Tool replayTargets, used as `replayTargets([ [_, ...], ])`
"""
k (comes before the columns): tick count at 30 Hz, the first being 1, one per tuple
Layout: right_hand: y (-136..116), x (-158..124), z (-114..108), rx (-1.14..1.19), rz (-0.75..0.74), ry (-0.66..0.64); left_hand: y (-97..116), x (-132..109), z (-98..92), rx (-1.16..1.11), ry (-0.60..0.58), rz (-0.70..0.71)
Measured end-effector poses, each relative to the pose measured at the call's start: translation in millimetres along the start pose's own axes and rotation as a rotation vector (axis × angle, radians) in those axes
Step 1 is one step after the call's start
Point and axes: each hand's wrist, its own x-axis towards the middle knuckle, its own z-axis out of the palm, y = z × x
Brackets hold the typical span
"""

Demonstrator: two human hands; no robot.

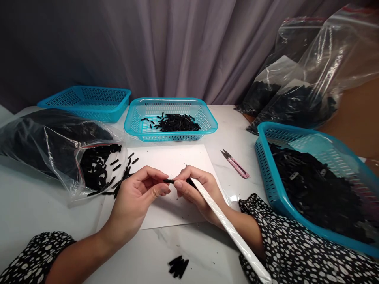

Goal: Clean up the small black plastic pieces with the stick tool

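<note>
Between the two hands is a small narrow black piece [169, 181]. My left hand [139, 195] pinches its left end between thumb and fingers. At its other end, the thumb and forefinger of my right hand [199, 189] are closed. A long stick wrapped in white [227, 223] also lies in my right hand, slanting down toward the right sleeve; its dark upper end is partly hidden by the fingers. Under both hands lies a white paper sheet [189, 156]. A few similar black pieces [178, 266] sit in a small pile at the table's front.
At left, an open clear bag [53, 146] spills black pieces. Blue baskets stand behind: one at back left [118, 112], one in the middle [171, 137] holding black pieces. Pink thread snips [236, 164] lie right of the paper, beside a full blue basket [268, 173]. Filled bags [296, 98] stand behind.
</note>
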Motion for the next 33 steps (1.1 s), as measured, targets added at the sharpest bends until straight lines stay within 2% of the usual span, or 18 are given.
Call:
replayTargets([
  [15, -1.4, 1.3, 0.3, 0.025, 0.029, -0.028, -3.3, -0.3, -2.3, -0.008, -0.043, 0.016],
  [23, -0.2, -2.5, 0.2, -0.176, -0.132, -0.006, -2.1, 0.8, 1.0, -0.054, -0.053, 0.004],
  [28, 2.0, -3.8, -1.6, -0.208, -0.235, -0.029, 0.3, -0.3, 1.9, -0.086, -0.038, 0.028],
  [33, 2.3, -3.4, -1.5, -0.221, -0.270, -0.027, 0.7, 0.4, 1.4, -0.103, -0.044, 0.084],
])
